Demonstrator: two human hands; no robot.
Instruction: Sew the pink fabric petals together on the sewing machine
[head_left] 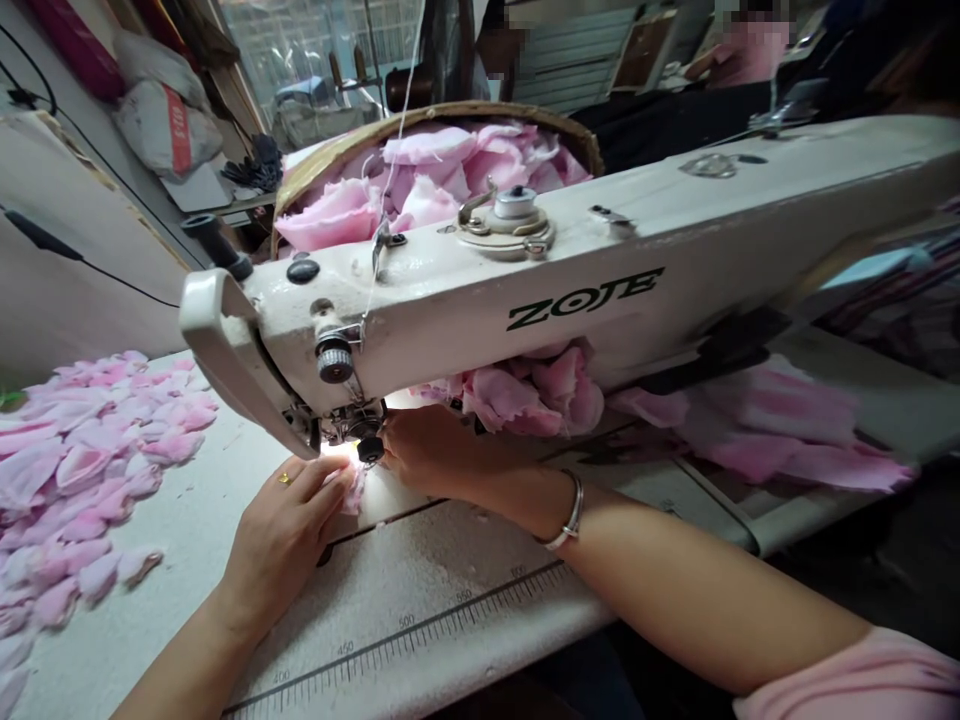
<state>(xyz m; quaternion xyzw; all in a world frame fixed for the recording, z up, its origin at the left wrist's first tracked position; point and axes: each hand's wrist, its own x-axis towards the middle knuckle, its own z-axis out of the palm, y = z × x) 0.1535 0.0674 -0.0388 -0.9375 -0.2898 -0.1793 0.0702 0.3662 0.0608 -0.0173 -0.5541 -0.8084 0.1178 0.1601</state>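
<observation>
A white ZOJE sewing machine [570,270] spans the table. Under its needle area lies a small pink fabric petal [352,490], brightly lit. My left hand [289,535], with a gold ring, lies flat with fingertips pressing that petal against the machine bed. My right hand [427,450], a silver bangle on its wrist, sits just right of the presser foot [367,445], fingers curled on the same pink piece. A bunch of sewn pink petals [532,390] trails behind the needle under the machine arm.
Several loose pink petals [75,470] cover the table's left side. A woven basket [442,170] full of pink fabric stands behind the machine. More pink fabric [787,440] lies at right. A ruler scale [420,620] runs along the table's front edge. Other people sit in the background.
</observation>
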